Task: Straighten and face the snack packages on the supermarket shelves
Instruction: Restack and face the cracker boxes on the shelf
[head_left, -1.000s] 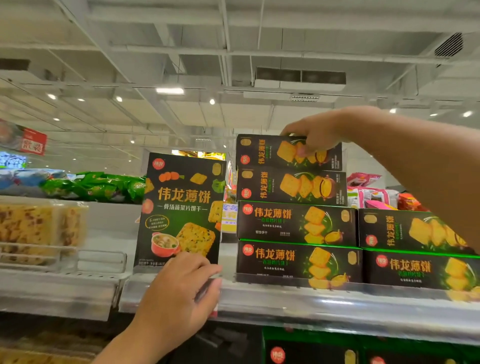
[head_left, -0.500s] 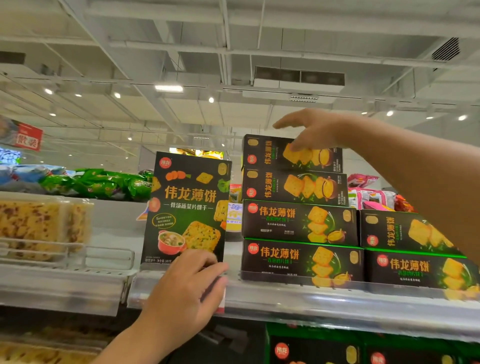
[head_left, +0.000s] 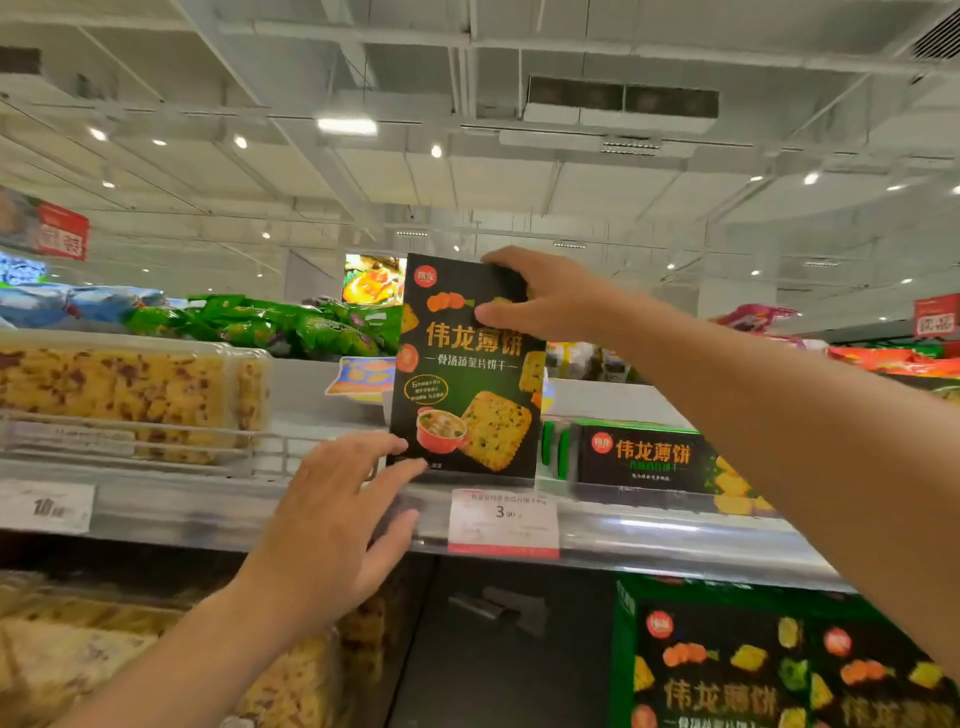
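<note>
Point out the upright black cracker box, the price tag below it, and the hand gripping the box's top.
upright black cracker box (head_left: 462, 384), head view, middle of its front face.
price tag (head_left: 503, 522), head view, centre of the white label on the shelf edge.
right hand (head_left: 550, 296), head view, back of the hand.

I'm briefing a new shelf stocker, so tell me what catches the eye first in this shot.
The tall black cardboard cracker box with gold lettering stands upright at the shelf's front edge, centre frame. The right hand grips its top right corner, while the left hand, fingers straight, touches its lower left corner. Just below hangs a white paper price tag on the shelf rail.
</note>
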